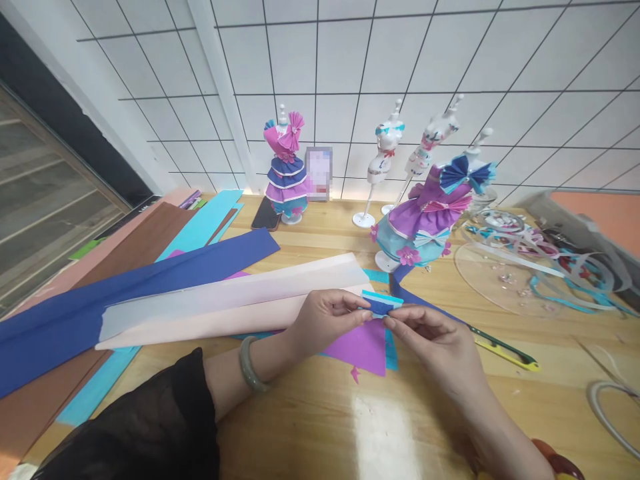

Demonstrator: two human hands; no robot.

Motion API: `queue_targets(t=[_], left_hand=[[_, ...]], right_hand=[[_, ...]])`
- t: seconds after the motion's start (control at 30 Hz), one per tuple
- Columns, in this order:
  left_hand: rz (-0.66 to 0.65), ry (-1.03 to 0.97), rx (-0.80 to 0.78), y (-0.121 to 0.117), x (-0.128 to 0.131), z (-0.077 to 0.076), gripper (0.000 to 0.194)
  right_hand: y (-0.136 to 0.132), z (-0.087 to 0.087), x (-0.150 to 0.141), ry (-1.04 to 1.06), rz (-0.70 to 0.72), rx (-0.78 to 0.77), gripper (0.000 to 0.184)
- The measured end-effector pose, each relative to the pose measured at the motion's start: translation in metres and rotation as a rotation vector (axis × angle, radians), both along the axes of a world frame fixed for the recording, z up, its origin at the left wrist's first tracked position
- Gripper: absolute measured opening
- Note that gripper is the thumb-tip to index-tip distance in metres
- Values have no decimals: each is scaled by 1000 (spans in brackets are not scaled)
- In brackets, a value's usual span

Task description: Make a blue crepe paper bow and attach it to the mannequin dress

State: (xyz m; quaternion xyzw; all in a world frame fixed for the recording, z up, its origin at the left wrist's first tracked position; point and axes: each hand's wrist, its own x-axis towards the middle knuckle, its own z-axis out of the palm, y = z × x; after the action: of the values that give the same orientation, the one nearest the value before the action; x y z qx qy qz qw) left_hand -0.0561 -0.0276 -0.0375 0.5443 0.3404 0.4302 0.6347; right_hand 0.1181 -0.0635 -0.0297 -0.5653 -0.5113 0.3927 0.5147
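A small strip of layered paper (381, 305), dark blue with light blue and white edges, is held up between my two hands above the table. My left hand (327, 317) pinches its left end between thumb and fingers. At the right end, my right hand (435, 340) grips it with thumb and fingertips. Just below lies a purple paper sheet (363, 347) over a turquoise one. Behind my right hand, a long dark blue strip (425, 300) lies on the table. A green and yellow utility knife (505, 348) rests to the right of that hand.
Long crepe paper sheets, blue (200, 270), pale pink (165, 327) and brown (140, 240), spread across the left. Two dressed mini mannequins (286, 177) (425, 217) and two undressed ones (384, 157) stand at the back. A clear disc (493, 280) with ribbons lies right; a phone (267, 213) lies behind.
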Motion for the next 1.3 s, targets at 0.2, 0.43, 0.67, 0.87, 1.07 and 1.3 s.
queue_targets(t=[0.2,0.43,0.67,0.87,1.07,1.3], left_hand=[[17,26,51,0,1,-3,21],[-42,126,179,0,1,1,22],[-40,134,134,0,1,-2,21],[-16,136,100,-2,3,1,18],[0,141,94,-3,4,3,18],[11,192,114,0,1,-1,20]], right_hand=[[0,-3,1,9,30,19,14],[1,-7,1,-10,67,23,14],[0,-9,1,6,112,0,16],[0,-8,-1,-10,167,-18,24],[1,-12,2,-77,150,28,19],[2,-14,5,-273,124,193,14]])
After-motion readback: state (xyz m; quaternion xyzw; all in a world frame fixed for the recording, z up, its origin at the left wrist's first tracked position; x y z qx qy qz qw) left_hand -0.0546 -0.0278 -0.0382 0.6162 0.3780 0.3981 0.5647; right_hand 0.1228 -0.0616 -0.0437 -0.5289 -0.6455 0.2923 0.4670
